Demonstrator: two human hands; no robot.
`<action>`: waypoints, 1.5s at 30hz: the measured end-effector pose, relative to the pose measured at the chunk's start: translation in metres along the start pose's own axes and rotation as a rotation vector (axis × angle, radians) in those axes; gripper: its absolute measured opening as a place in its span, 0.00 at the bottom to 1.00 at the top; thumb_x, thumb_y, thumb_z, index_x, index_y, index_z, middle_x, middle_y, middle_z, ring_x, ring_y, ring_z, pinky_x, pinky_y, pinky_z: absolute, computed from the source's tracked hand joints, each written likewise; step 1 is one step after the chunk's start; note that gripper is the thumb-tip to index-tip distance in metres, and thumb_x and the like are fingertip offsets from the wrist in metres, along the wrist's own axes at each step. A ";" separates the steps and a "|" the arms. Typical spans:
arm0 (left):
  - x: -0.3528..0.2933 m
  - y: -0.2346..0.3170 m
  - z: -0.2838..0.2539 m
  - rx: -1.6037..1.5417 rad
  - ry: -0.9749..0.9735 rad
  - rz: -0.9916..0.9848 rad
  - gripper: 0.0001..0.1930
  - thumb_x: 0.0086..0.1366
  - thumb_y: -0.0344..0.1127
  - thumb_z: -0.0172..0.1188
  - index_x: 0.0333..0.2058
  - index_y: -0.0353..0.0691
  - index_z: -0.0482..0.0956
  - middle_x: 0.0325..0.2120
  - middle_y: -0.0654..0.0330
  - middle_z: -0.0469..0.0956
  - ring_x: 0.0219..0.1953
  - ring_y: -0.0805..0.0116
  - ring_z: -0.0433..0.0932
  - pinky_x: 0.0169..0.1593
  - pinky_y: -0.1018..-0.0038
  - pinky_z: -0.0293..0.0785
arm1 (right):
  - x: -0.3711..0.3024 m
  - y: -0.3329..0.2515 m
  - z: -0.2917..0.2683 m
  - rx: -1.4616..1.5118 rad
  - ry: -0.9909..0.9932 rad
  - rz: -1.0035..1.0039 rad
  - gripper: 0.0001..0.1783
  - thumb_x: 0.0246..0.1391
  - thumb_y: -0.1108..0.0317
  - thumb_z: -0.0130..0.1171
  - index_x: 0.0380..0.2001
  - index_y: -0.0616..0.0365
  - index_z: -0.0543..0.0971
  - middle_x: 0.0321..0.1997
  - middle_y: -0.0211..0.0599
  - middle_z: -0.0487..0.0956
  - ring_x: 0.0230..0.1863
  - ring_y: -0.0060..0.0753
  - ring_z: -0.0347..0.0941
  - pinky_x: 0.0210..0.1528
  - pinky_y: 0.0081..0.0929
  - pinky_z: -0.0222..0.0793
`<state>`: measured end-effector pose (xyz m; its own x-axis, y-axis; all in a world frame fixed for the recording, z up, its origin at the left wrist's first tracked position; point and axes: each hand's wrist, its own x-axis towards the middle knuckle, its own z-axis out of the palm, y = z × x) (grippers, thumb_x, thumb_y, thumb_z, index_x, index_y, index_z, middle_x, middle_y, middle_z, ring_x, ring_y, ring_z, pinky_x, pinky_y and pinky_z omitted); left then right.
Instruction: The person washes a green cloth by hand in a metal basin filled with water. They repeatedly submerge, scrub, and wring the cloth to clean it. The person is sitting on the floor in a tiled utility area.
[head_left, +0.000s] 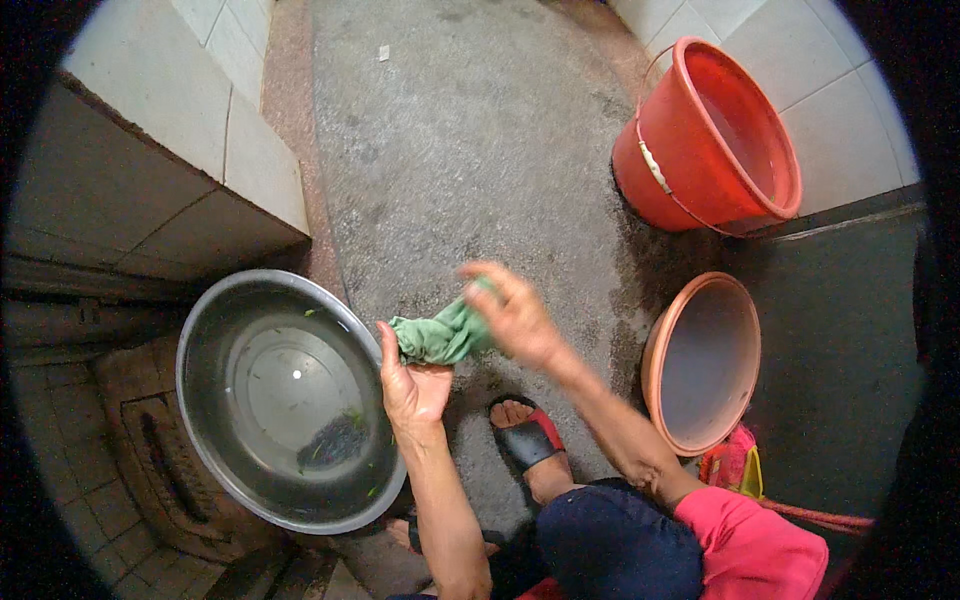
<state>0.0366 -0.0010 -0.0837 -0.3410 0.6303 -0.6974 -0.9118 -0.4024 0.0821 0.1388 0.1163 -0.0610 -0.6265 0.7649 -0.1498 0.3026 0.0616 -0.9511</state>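
Live at the centre: green cloth (440, 338) — left hand (412, 390) clasping it palm-up, fingers hidden; right hand (518, 320) blurring at its end, grip impossible to tell! From there, metal basin (215, 370) at eight o'clock, orange tub (656, 370) at three, red bucket (670, 130) at two.

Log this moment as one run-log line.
left hand: palm up, touching green cloth | right hand: at cloth's other end, blurred | metal basin: left of hands | red bucket: upper right
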 end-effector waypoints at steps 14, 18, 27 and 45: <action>0.052 0.016 -0.027 0.242 -0.675 -0.156 0.11 0.67 0.43 0.48 0.33 0.43 0.73 0.27 0.67 0.72 0.31 0.75 0.72 0.36 0.76 0.70 | -0.029 -0.009 0.091 -0.707 0.186 -0.439 0.17 0.51 0.58 0.54 0.13 0.52 0.70 0.14 0.36 0.66 0.18 0.38 0.70 0.16 0.37 0.62; 0.039 -0.043 -0.029 0.371 0.068 0.155 0.16 0.65 0.45 0.49 0.34 0.37 0.77 0.27 0.63 0.74 0.28 0.72 0.74 0.31 0.72 0.72 | -0.017 0.011 0.065 -0.518 0.281 -0.300 0.13 0.51 0.63 0.53 0.16 0.55 0.72 0.14 0.40 0.68 0.16 0.43 0.69 0.16 0.40 0.62; 0.029 -0.038 0.005 0.468 0.265 0.161 0.17 0.59 0.50 0.52 0.17 0.47 0.69 0.15 0.65 0.68 0.16 0.67 0.68 0.21 0.69 0.66 | -0.002 0.038 0.089 -0.542 0.239 -0.228 0.11 0.46 0.68 0.55 0.14 0.58 0.73 0.13 0.42 0.68 0.15 0.40 0.68 0.17 0.41 0.62; 0.009 -0.018 -0.008 0.150 -0.187 0.118 0.09 0.62 0.38 0.59 0.36 0.40 0.74 0.32 0.62 0.77 0.37 0.66 0.77 0.46 0.65 0.74 | 0.028 0.033 -0.010 0.528 -0.042 0.479 0.23 0.62 0.51 0.47 0.20 0.56 0.71 0.19 0.35 0.75 0.21 0.27 0.72 0.25 0.27 0.69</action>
<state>0.0517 0.0067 -0.0977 -0.4704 0.7025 -0.5342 -0.8823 -0.3862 0.2690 0.1383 0.1467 -0.0935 -0.5417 0.6046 -0.5840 0.1700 -0.6015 -0.7805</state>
